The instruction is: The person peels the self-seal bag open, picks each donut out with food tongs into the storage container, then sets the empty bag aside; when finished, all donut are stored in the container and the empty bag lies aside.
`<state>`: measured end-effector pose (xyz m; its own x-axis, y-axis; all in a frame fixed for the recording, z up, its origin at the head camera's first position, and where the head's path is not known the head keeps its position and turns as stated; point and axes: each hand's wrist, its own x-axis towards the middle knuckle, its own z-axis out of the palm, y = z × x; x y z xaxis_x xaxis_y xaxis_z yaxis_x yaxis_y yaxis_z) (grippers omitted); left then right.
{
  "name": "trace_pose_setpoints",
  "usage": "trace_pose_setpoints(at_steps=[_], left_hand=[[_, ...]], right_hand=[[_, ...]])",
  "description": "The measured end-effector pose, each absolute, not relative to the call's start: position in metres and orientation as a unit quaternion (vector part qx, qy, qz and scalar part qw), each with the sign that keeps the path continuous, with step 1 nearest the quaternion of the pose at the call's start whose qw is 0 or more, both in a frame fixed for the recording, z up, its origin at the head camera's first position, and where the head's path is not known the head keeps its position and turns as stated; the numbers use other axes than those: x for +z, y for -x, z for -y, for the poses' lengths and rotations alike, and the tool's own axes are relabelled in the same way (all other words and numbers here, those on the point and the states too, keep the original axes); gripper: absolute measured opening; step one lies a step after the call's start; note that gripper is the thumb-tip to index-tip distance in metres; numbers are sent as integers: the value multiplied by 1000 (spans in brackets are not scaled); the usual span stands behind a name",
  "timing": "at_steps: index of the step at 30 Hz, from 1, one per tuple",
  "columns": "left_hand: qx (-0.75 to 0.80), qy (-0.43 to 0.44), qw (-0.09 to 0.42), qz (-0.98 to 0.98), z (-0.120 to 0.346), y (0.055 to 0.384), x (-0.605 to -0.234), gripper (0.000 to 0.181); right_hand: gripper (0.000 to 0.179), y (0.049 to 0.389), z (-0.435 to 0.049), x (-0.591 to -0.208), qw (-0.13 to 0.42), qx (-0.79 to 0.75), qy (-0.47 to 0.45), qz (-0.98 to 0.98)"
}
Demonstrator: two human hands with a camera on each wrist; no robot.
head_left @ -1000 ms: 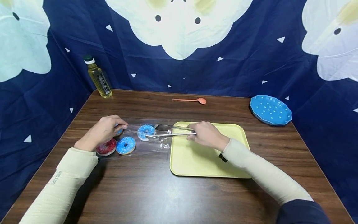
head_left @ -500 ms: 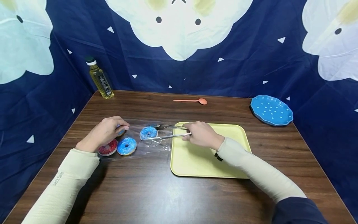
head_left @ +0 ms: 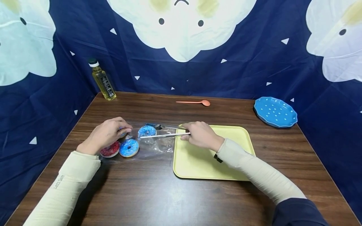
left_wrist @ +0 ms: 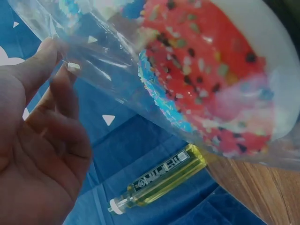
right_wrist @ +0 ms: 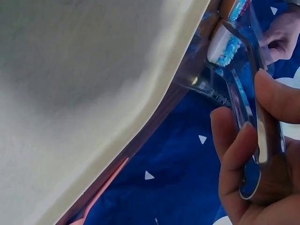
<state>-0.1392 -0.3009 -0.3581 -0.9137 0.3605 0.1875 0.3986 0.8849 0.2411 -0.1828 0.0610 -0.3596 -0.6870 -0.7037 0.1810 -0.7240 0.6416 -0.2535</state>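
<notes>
Left hand (head_left: 104, 135) is pinching the clear bag (head_left: 152, 151), red donut (head_left: 110, 150) lying inside; right hand's (head_left: 202, 133) fingers are curling round tongs (head_left: 165, 136), prongs standing apart about a bagged blue donut (head_left: 142, 131). Yellow tray (head_left: 207, 160) is sitting beside the bag on the desk (head_left: 133, 191); only the head view is showing the blue plate (head_left: 275, 113).

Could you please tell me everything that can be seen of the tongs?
The tongs are shiny, silvery and look metal: two long, narrow arms joined by a rounded bend at the back. The right hand grips them near that bend, the arms apart. They point leftward, crossing over the edge of the yellow tray and seemingly into the clear plastic bag, one arm on each side of a blue donut. Whether the tips touch it is unclear.
</notes>
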Motion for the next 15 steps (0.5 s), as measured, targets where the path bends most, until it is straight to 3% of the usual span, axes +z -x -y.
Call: trace_pose_setpoints(at_steps=[11,15], left_hand=[[-176,208,89,958,301,141,-363,10],[-184,189,61,963,301,142,-360,10]], right_hand=[[36,180,-65,-362,31,151,-397,905],[28,178,-71,-360,31,152,-391,907]])
